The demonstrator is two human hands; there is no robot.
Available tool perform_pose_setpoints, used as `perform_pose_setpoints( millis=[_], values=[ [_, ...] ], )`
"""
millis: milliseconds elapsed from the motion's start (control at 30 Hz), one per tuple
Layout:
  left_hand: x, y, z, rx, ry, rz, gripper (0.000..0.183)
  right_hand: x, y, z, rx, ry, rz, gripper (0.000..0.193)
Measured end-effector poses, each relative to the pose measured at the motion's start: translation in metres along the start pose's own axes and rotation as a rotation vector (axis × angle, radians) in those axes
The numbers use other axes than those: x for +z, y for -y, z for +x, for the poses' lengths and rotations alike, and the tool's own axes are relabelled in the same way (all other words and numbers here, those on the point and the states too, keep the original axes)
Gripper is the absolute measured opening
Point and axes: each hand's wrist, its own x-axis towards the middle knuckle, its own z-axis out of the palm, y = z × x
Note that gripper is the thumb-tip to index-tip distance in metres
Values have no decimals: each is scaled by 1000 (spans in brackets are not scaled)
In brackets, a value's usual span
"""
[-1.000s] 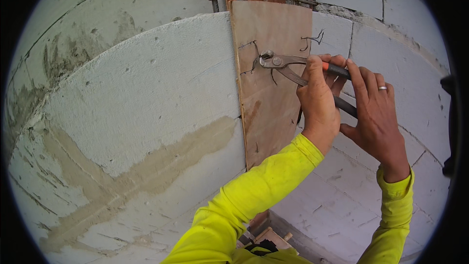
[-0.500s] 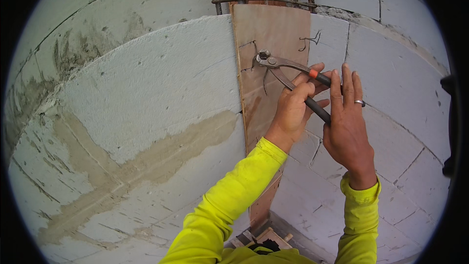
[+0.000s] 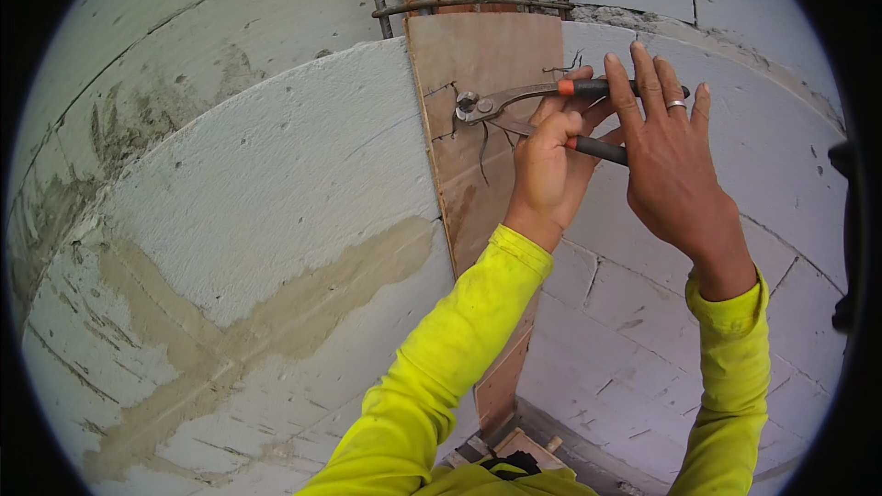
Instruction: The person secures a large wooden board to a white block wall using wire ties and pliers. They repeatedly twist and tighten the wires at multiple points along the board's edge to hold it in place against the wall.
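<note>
A pair of end-cutting pincers with black and orange handles reaches toward the left edge of a brown plywood board. Its jaws are at dark tie wire by that edge, and a loose wire end hangs below them. My left hand is closed around the pincers' handles, which are spread apart. Fingers stretched out, my right hand lies against the handle ends from the right. The upper handle passes behind its fingers, so its contact there is partly hidden.
Pale block walls flank the board, the left one with a grey mortar patch. A rebar cage rises above the board. Another bent wire sticks out near the board's right edge. Wood pieces lie at the bottom.
The pincers have turned, their handles swinging upward while the jaws stay by the wire. My right hand has moved up and right, its fingers spreading wider. The whole view has shifted slightly.
</note>
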Motion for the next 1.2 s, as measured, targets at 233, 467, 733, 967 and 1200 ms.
perform_pose_setpoints(
  millis=[233, 467, 733, 967, 1200],
  values=[
    [6, -4, 1, -69, -48, 92, 51, -10, -29, 23, -196, 136, 111, 62],
    [-1, -41, -56, 36, 131, 1174, 35, -23, -66, 117, -414, 224, 42, 49],
    [-4, -46, -93, 264, 554, 1587, 17, -4, -64, 161, -672, 95, 122, 34],
    [-20, -86, -131, 750, 137, 1580, 13, 11, -25, 4, -23, 1022, 1224, 17],
    [-27, -109, -150, 804, 40, 1620, 15, 4, 54, -31, 288, 923, 1605, 15]
  ],
)
